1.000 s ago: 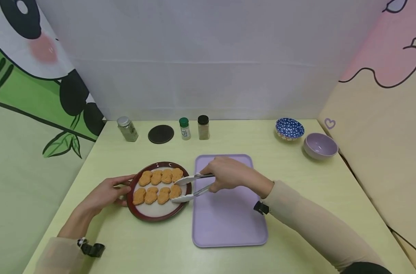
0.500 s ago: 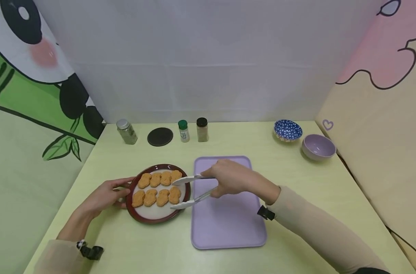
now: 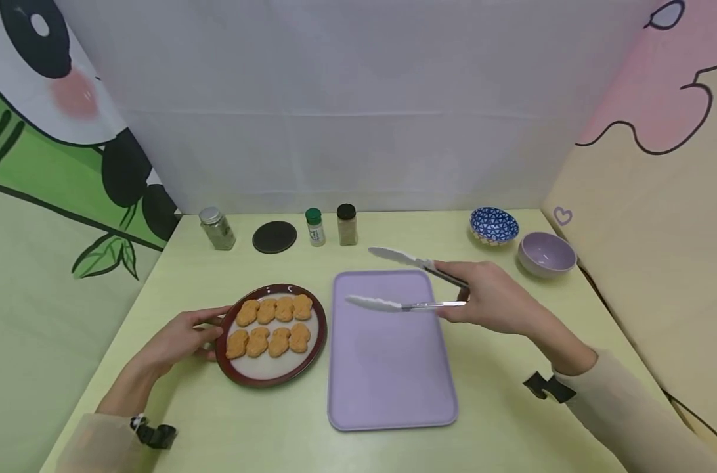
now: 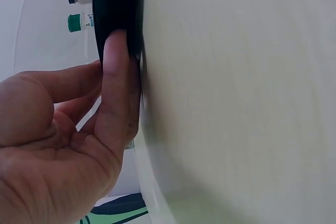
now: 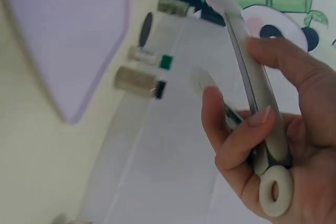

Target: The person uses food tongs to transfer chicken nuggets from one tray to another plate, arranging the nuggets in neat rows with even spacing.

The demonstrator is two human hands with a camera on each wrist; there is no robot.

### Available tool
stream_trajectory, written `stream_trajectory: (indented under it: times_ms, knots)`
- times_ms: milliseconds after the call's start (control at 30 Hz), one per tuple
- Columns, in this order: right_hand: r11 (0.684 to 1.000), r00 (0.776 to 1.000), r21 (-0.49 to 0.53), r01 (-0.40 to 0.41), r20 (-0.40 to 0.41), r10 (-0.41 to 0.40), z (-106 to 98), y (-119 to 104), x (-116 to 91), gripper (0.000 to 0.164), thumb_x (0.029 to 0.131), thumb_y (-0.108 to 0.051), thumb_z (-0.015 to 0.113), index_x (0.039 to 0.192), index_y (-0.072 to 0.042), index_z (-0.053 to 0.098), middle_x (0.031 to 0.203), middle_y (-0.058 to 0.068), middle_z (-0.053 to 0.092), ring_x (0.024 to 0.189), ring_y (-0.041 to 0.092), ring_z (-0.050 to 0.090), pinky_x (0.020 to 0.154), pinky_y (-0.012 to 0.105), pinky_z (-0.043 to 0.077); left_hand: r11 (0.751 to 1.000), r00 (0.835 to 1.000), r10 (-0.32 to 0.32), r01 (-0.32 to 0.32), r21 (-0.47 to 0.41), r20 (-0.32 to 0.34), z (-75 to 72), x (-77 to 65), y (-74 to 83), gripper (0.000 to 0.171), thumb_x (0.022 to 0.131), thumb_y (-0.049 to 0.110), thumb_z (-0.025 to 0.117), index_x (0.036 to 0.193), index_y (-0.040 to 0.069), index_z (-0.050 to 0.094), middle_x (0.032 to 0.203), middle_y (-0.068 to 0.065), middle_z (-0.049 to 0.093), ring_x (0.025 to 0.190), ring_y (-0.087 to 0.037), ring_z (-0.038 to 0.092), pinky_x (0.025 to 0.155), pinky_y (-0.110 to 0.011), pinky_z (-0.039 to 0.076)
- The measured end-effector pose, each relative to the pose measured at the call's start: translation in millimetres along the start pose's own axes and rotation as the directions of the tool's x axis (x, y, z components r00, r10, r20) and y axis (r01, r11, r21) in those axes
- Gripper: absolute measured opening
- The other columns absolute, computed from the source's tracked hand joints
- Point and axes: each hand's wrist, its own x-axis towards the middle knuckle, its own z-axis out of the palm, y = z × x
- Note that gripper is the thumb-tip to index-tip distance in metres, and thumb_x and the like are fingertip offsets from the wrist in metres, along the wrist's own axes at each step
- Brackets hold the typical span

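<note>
My left hand [image 3: 178, 341] holds the left rim of a brown-rimmed plate [image 3: 233, 372]. In the left wrist view, the fingers [image 4: 113, 103] meet the plate's dark edge close over the table. Two rows of chicken nuggets [image 3: 278, 341] lie on the plate's pale middle. My right hand [image 3: 493, 297] grips a pair of tongs [image 3: 432, 305], raised over the top of a purple tray [image 3: 392, 374]. The tongs' white tips [image 3: 375, 303] are spread apart and point left, with nothing between them. The right wrist view shows the ring at the tongs' end [image 5: 276, 191] by the palm.
Along the back stand a silver-capped jar [image 3: 218, 228], a black disc [image 3: 274, 236], a green-capped shaker [image 3: 315, 227] and a black-capped jar [image 3: 347, 225]. At the back right are a blue patterned bowl [image 3: 494, 226] and a purple bowl [image 3: 546, 255]. A grey wall [image 3: 358, 157] rises behind.
My right hand has carried the tongs from over the plate's right side rightward and up, above the tray. Their tips have spread wider. My left hand and the nuggets stay in place.
</note>
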Motion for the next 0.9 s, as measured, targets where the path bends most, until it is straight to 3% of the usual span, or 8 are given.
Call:
stream_trajectory:
  times_ms: [200, 300, 467, 700, 900]
  knots:
    - [0.977, 0.966, -0.012, -0.215, -0.147, 0.211, 10, 41, -18, 0.071, 0.080, -0.034, 0.074, 0.139, -0.006, 0.045, 0.079, 0.003, 0.060, 0.055, 0.012, 0.050, 0.047, 0.031, 0.041, 1.000, 1.000, 0.003, -0.003, 0.018, -0.002, -2.4, -0.6, 1.5, 0.049, 0.096, 0.010, 0.053, 0.143, 0.009, 0.042, 0.139, -0.028, 0.038, 0.096, -0.028, 0.058, 0.067, -0.037, 0.056]
    - [0.957, 0.942, -0.050, -0.285, -0.198, 0.270, 19, 61, -23, 0.073, 0.081, -0.035, 0.072, 0.139, 0.000, 0.043, 0.091, 0.013, 0.062, 0.064, 0.019, 0.050, 0.053, 0.034, 0.041, 1.000, 1.000, -0.004, 0.004, 0.021, -0.003, -3.2, -2.2, 1.2, 0.049, 0.096, 0.011, 0.053, 0.143, 0.009, 0.041, 0.139, -0.028, 0.038, 0.096, -0.028, 0.059, 0.067, -0.037, 0.056]
    - [0.921, 0.907, -0.039, -0.388, -0.194, 0.374, 36, 89, -31, 0.083, 0.083, -0.040, 0.069, 0.145, 0.001, 0.031, 0.121, 0.027, 0.055, 0.075, 0.028, 0.055, 0.054, 0.035, 0.043, 0.999, 1.000, -0.005, 0.005, 0.042, -0.014, -4.5, -4.8, -1.0, 0.049, 0.095, 0.012, 0.054, 0.143, 0.009, 0.042, 0.139, -0.028, 0.039, 0.096, -0.027, 0.059, 0.067, -0.036, 0.055]
    - [0.883, 0.858, -0.017, -0.470, -0.243, 0.452, 49, 105, -42, 0.084, 0.086, -0.040, 0.065, 0.144, 0.006, 0.026, 0.125, 0.033, 0.050, 0.079, 0.035, 0.059, 0.052, 0.037, 0.045, 0.999, 1.000, 0.006, -0.005, 0.050, -0.013, -2.8, -3.5, -1.6, 0.048, 0.095, 0.012, 0.055, 0.142, 0.009, 0.043, 0.136, -0.027, 0.042, 0.095, -0.026, 0.059, 0.065, -0.036, 0.055]
    - [0.872, 0.854, -0.056, -0.487, -0.240, 0.461, 58, 109, -55, 0.085, 0.087, -0.038, 0.065, 0.143, 0.009, 0.023, 0.121, 0.035, 0.051, 0.084, 0.042, 0.061, 0.058, 0.048, 0.048, 1.000, 1.000, -0.001, 0.001, 0.025, -0.004, 1.7, 0.4, 1.6, 0.048, 0.095, 0.011, 0.054, 0.142, 0.009, 0.043, 0.136, -0.028, 0.042, 0.092, -0.025, 0.061, 0.065, -0.037, 0.056]
